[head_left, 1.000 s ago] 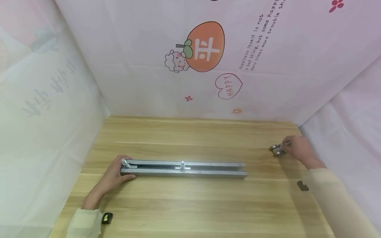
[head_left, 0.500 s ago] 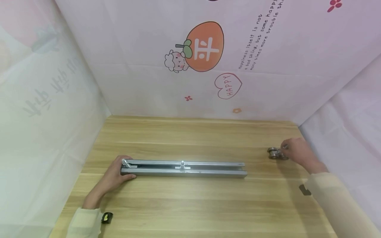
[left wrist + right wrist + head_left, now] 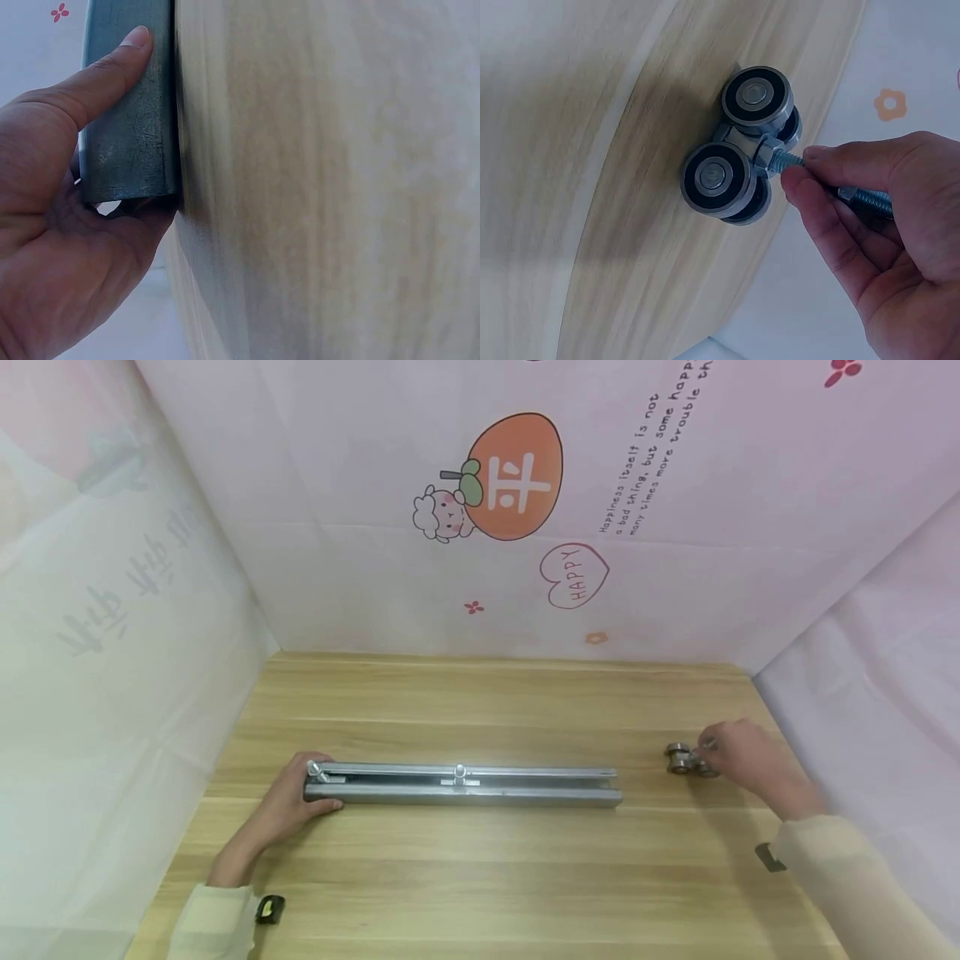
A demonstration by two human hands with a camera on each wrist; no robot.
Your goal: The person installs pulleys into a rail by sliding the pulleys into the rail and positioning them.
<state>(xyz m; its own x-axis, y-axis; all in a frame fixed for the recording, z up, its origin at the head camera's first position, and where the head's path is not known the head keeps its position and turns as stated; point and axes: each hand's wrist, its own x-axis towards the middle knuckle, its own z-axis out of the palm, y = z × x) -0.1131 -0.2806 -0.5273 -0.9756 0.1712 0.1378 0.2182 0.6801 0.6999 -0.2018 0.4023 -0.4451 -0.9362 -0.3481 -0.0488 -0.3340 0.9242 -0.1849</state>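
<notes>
A metal C-shaped track rail lies lengthwise on the wooden table, slot side up. My left hand grips its left end, thumb along the near wall; the left wrist view shows the thumb flat on the rail's side. Two bolts stand up from the slot, one bolt at the left end, another bolt near the middle. My right hand pinches the threaded stem of a roller trolley, right of the rail. In the right wrist view the trolley's wheels hang over the wood, stem between thumb and fingers.
The wooden tabletop reaches to a printed white cloth at the back, with more cloth at both sides. Dark camera mounts stick out at the left sleeve and right sleeve.
My right hand has moved toward me and slightly left with the roller trolley, and the trolley has turned so its wheels face me more. The left hand and rail have stayed put.
</notes>
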